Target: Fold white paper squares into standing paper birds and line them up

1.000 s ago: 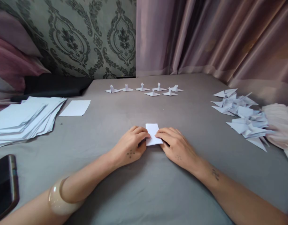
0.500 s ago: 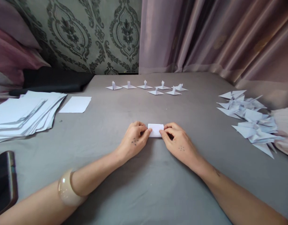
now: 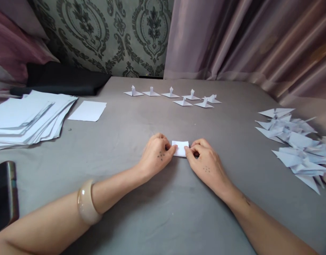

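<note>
And here's the grey-covered surface [image 3: 157, 219], white paper stack [image 3: 32, 118] out left, single sheet [image 3: 88, 111] just beside, dark phone [image 3: 3, 194] nearer, seven folded paper figures [image 3: 170, 94] across the back, jumbled folded-paper pile [image 3: 296, 141] right

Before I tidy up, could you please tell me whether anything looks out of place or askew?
Yes, mildly: the paper stack at the left is askew, its edges fanned unevenly; a dark speck shows near it; and the folded-paper heap at the right is jumbled. Nothing looks spilled.

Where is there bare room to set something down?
Bare gray cloth lies between the left hand and paper stack, between the right hand and origami heap, and from the folded paper back to the origami figures. It is crowded at the stack and heap.
</note>
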